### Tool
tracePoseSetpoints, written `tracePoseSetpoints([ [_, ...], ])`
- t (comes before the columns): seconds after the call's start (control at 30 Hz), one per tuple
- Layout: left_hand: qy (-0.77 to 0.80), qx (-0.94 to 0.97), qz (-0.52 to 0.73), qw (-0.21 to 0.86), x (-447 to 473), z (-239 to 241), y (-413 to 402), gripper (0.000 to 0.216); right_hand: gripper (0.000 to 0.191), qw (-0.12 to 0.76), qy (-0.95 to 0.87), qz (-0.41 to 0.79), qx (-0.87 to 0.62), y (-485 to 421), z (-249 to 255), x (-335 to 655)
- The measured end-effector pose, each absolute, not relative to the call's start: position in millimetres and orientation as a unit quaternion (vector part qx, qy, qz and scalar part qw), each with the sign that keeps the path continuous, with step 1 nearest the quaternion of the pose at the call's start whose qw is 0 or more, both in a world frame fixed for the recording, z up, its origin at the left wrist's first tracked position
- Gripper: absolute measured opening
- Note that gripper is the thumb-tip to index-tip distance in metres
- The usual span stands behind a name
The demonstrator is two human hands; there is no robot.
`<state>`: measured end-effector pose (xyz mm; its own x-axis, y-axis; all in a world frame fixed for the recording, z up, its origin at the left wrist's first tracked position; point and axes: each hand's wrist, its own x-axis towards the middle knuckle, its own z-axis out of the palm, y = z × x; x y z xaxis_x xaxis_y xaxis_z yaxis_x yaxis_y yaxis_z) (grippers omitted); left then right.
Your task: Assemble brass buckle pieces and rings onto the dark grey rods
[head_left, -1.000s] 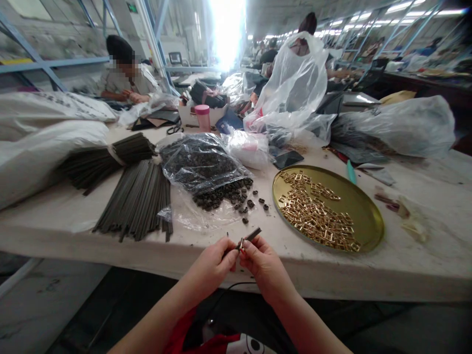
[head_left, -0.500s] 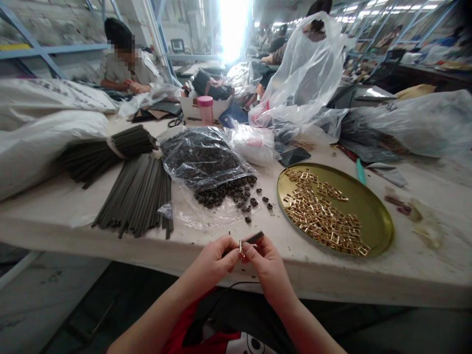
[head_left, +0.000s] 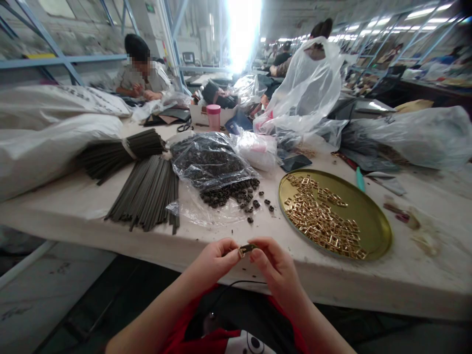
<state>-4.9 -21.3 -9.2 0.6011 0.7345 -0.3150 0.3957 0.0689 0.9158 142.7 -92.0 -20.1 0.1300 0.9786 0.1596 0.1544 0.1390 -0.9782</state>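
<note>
My left hand (head_left: 216, 259) and my right hand (head_left: 275, 265) meet just in front of the table edge. Both pinch a dark strap with a small gold buckle (head_left: 246, 249) between their fingertips. Only a short end of the strap shows between the fingers. To the right on the table lies a round gold tray (head_left: 372, 219) with several gold buckles (head_left: 320, 219). Straight ahead a clear bag spills small dark loops (head_left: 230, 192). Loose dark strips (head_left: 147, 194) lie in a fan to the left.
A tied bundle of dark strips (head_left: 118, 153) and big white sacks (head_left: 47, 142) fill the left. Plastic bags (head_left: 306, 88), a pink cup (head_left: 213, 116) and a dark phone (head_left: 297, 162) stand farther back. Other people work at tables behind.
The strap end that stuck out to the right of my fingers is now drawn in between them. My hands have shifted slightly right and closer to me.
</note>
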Motion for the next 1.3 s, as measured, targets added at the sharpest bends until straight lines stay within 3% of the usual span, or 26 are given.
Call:
tracePoseSetpoints([
  [0.2,0.419,0.657,0.126,0.614,-9.6,-0.5,-25.3,0.024,0.041,0.512,-0.448,0.614,-0.401,-85.8,-22.8,155.1],
  [0.37,0.412,0.663,0.12,0.613,-10.2,-3.7,-23.6,0.022,0.033,0.498,-0.432,0.633,-0.406,-83.6,-26.8,159.9],
  [0.5,0.403,0.665,0.118,0.618,-8.2,-6.4,-21.2,0.021,0.037,0.487,-0.415,0.663,-0.388,-79.4,-29.3,162.5],
  [0.83,0.431,0.677,0.09,0.589,2.4,-7.1,-19.6,0.02,0.015,0.393,-0.485,0.589,-0.513,-71.3,-26.2,165.7],
  [0.97,0.432,0.683,0.087,0.583,4.8,-9.6,-18.8,0.019,0.005,0.421,-0.482,0.55,-0.537,-70.6,-30.3,163.1],
  [1.3,0.413,0.765,0.065,0.49,5.3,-11.2,-21.9,0.017,0.013,0.468,-0.454,0.449,-0.611,-73.5,-47.0,156.6],
])
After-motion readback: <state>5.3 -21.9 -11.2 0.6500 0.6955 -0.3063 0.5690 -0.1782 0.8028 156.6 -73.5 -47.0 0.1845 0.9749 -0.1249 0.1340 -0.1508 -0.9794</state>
